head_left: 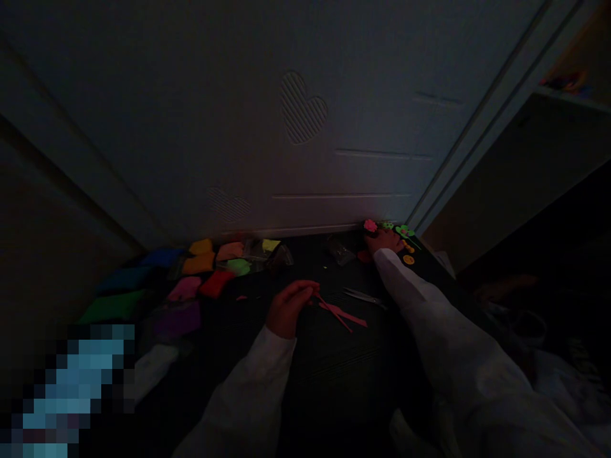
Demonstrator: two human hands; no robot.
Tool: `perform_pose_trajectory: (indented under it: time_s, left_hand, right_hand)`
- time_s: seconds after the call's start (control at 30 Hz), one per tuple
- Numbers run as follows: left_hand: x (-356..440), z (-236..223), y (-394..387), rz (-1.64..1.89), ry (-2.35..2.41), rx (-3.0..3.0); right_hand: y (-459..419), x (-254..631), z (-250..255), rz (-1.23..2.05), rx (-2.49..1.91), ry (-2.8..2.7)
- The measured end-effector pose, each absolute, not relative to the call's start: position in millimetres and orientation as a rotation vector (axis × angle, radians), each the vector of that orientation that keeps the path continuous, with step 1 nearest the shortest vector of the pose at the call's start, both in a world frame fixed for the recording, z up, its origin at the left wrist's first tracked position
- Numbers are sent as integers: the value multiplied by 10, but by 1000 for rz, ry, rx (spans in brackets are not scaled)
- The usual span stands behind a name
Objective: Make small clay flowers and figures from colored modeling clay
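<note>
In the dim light, my left hand (pixel 291 305) is closed in a pinch on one end of a thin pink strip (pixel 335 312). A wider flat pink strip (pixel 353 316) lies beside and partly under it on the dark table. Scissors (pixel 365 297) rest just to the right, blades pointing left. My right hand (pixel 384 241) reaches to the back of the table with fingers stretched out, low among small pieces. Near it are a pink flower (pixel 370 225), a green flower-like shape (pixel 405 231) and a round yellow piece (pixel 409 259). Anything beneath its fingers is hidden.
Packets in several colours crowd the left side, among them red (pixel 216 284), purple (pixel 177 319) and green (pixel 114 306). A clear bag (pixel 340 252) lies at the back. A pale panel with embossed hearts (pixel 303 109) rises behind the table. Someone's hand (pixel 506 287) shows dimly at right.
</note>
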State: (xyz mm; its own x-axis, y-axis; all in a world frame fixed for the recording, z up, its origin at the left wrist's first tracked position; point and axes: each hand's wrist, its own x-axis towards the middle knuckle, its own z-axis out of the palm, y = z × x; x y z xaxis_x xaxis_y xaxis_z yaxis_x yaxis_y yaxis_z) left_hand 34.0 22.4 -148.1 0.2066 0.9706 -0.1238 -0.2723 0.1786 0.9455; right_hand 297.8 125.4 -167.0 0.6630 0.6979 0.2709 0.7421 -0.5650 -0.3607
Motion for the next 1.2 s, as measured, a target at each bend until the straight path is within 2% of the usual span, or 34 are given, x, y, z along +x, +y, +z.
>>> perform_pose_trajectory:
  time_s: [0.63, 1.2]
  left_hand:
    - [328, -1469, 241, 1062, 916, 963]
    - [296, -1509, 260, 1050, 897, 945]
  right_hand:
    - [1202, 3075, -1514, -51, -2314, -1244]
    - [1096, 3856, -1256, 369, -1985, -1608]
